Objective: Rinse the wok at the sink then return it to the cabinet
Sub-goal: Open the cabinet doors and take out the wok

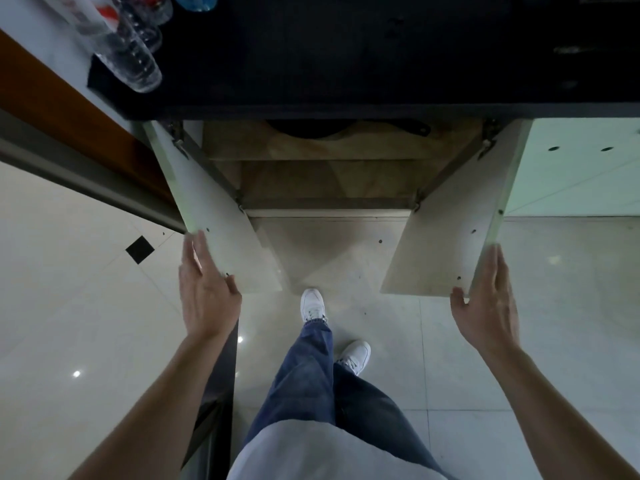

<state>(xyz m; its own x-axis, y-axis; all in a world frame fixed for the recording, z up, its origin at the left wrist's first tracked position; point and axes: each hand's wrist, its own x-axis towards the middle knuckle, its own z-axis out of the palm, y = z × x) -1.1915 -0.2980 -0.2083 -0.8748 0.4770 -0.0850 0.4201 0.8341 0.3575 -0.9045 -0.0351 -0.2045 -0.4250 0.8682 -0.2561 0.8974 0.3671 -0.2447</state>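
Nearest are blue denim trouser legs (308, 379) and two white lace-up shoes (312, 304), one ahead of the other, on glossy pale floor tiles (460, 358). Both bare forearms reach forward. The left hand (207, 292) lies with straight fingers along the outer edge of the left pale flat-panel cabinet door (214, 220), thumb against its inner face. The right hand (488, 303) does likewise on the right matching door (443, 237), fingers flat, thumb spread near the lower corner; neither hand clenches anything. The two doors stand swung open, showing a wooden-lined cabinet (329, 181) with one shelf. On that shelf sits the round black wok (311, 130), mostly hidden under the dark stone-like countertop (346, 53), its handle pointing right. At least three clear ribbed plastic bottles (131, 53) stand far left.
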